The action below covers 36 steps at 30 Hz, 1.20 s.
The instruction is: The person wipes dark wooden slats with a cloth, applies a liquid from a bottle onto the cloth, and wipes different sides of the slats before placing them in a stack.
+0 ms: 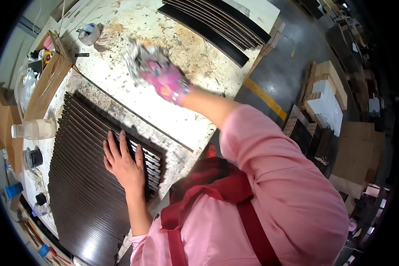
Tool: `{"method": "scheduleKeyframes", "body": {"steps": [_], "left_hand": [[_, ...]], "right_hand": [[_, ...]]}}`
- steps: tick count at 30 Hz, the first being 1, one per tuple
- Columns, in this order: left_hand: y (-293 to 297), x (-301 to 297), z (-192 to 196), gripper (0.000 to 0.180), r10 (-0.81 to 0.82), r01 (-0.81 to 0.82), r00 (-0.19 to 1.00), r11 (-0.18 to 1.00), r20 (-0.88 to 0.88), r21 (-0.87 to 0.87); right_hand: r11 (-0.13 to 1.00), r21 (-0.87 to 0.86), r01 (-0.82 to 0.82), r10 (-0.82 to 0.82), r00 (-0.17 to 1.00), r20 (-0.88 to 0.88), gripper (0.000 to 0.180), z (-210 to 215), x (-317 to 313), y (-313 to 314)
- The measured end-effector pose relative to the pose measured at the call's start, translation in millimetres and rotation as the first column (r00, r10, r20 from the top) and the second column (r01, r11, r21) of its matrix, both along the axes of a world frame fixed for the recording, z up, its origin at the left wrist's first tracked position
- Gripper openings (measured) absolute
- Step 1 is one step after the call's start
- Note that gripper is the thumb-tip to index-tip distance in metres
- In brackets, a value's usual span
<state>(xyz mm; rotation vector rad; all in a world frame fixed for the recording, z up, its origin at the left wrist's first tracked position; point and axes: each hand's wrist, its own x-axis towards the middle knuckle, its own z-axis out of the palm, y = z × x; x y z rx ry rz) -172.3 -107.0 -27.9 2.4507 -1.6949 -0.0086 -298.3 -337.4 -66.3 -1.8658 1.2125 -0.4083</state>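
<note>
My bare left hand [125,164] lies flat, fingers spread, on the near end of a wide row of dark brown slats [91,177] packed side by side. My right hand [166,82], in a pink patterned glove, is closed on a crumpled grey-white rag [139,60]. The rag is pressed against the stained white tabletop [159,116], and motion smears its edges a little. Beyond the right hand, a fanned stack of long dark strips [217,24] lies at the table's far side.
A tape-like roll or cup [89,34] stands at the far left. Down the left edge are a clear bottle [34,129], a small dark-lidded jar [32,158] and a cardboard box [46,88]. Cartons and white boards [326,104] stand on the floor to the right, past a yellow line [265,98].
</note>
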Motion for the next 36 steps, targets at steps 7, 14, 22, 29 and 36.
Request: {"method": "scheduleKeyframes", "body": {"steps": [7,14,22,29,36], "left_hand": [[-2,2,3,0.052,0.022,-0.022,0.998,1.0,-0.052,0.002],[-1,-2,7,0.052,0.039,-0.039,0.995,0.999,-0.092,-0.001],[-5,-49,19,0.081,0.298,-0.297,0.955,0.95,0.004,0.097],[-35,-90,14,0.066,0.394,-0.401,0.908,0.915,0.14,0.029],[-41,-88,21,0.05,0.531,-0.532,0.846,0.843,-0.039,-0.075]], "right_hand": [[0.923,-0.267,-0.278,0.136,0.884,-0.448,0.03,1,-260,51],[0.925,0.377,-0.046,0.323,0.615,-0.719,0.032,99,-328,5],[0.835,-0.394,-0.383,0.414,0.91,-0.007,0.034,81,-160,-38],[0.703,-0.26,-0.662,0.515,0.727,-0.455,0.066,17,-102,-46],[0.611,-0.412,-0.676,0.564,0.737,-0.372,0.06,-3,-106,-53]]}}
